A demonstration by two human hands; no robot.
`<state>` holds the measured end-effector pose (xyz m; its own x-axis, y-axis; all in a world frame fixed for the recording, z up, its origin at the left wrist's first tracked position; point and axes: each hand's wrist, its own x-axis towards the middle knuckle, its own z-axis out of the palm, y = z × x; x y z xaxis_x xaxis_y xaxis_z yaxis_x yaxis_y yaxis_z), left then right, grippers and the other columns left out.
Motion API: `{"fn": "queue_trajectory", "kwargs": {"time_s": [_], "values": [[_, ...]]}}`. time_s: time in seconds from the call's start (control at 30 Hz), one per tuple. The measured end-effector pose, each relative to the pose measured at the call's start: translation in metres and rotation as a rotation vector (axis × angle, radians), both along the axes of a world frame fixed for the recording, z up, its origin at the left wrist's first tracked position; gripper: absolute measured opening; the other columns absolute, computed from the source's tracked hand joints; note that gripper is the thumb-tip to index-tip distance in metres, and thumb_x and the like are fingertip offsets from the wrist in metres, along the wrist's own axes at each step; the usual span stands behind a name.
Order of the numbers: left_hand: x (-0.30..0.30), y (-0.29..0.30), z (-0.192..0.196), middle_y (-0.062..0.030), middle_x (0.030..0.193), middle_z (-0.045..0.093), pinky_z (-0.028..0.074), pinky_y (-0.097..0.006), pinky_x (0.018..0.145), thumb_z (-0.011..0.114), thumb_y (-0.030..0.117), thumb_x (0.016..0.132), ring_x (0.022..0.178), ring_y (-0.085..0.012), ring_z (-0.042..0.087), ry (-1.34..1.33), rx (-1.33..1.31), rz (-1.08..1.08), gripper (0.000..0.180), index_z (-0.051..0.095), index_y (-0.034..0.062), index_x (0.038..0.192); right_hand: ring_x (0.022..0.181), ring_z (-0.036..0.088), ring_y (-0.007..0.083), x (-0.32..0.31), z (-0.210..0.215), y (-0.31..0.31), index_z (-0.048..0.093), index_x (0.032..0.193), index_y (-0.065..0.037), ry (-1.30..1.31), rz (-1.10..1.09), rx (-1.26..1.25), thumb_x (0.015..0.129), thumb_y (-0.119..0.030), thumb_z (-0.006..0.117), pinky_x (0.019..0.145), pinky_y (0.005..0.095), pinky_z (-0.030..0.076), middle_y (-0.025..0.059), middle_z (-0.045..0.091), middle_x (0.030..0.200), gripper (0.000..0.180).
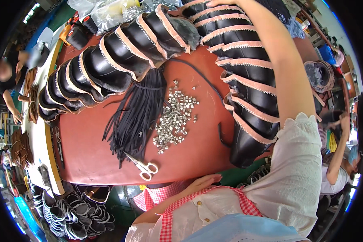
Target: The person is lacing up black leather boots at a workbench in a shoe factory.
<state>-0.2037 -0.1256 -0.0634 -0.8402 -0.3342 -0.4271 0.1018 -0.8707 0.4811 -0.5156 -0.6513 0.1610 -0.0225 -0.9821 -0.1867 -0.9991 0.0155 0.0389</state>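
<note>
a red worktable [197,155] fills the middle of the view, its near edge curving toward the person's body. two long rows of black boot uppers with pale pink scalloped trim lie across it: the left row [109,64] sweeps in an arc from the far centre down to the table's left rim, each piece overlapping the next, and the right row [250,92] runs from the far edge down to the near right corner, where the last piece hangs over the edge. between the rows lies a bundle of black laces [135,117], fanned out toward the near edge, and just right of it, touching its fringe, a loose heap of small silver metal clips [174,119]. a pair of white-handled scissors [144,167] rests on the near ends of the laces, handles pointing to the person. a single black cord [201,78] curves from the left row toward the right one.

the person's right arm, in a short white sleeve, reaches up and away over the right row; the right hand [220,3] sits at the very top rim, cut off by the frame, so its grip cannot be told, though it appears to be at the farthest boot pieces. the left hand [203,182] lies flat and relaxed against the table's near edge, fingers loosely extended, holding nothing. more black pieces are stacked on the floor [74,213] at lower left.
</note>
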Motion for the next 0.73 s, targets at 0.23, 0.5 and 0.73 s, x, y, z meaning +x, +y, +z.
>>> {"fn": "queue_trajectory", "kwargs": {"time_s": [0.23,0.5,0.73], "values": [[-0.083,0.014,-0.012,-0.0057,0.144,0.040,0.034,-0.047,0.109,0.045,0.036,0.100,0.132,-0.0218,0.038,0.365,0.318,0.178,0.048,0.036,0.0123,0.141,0.103,0.062,0.0309,-0.017,0.031,0.050,0.063,0.119,-0.002,-0.157,0.066,0.085,0.065,-0.062,0.077,0.088,0.0389,0.049,0.0185,0.065,0.113,0.082],[-0.111,-0.013,0.046,-0.0051,0.138,0.046,0.038,-0.046,0.109,0.047,0.024,0.100,0.127,-0.0186,0.044,0.626,0.778,0.319,0.040,0.039,0.0125,0.138,0.086,0.064,0.0149,-0.066,-0.038,0.095,0.064,0.119,-0.004,-0.826,0.002,-0.261,0.077,-0.037,0.077,0.081,0.0277,0.050,0.0083,0.069,0.098,0.055],[-0.083,-0.003,0.063,-0.0128,0.117,0.063,0.046,-0.034,0.088,0.062,0.012,0.091,0.108,-0.0238,0.060,0.017,-0.514,0.548,0.032,0.055,0.0004,0.120,0.090,0.066,0.0153,-0.105,0.013,0.112,0.061,0.121,0.000,-1.461,0.007,-0.363,0.084,-0.027,0.069,0.085,0.0273,0.051,0.0097,0.067,0.108,0.046]]}}
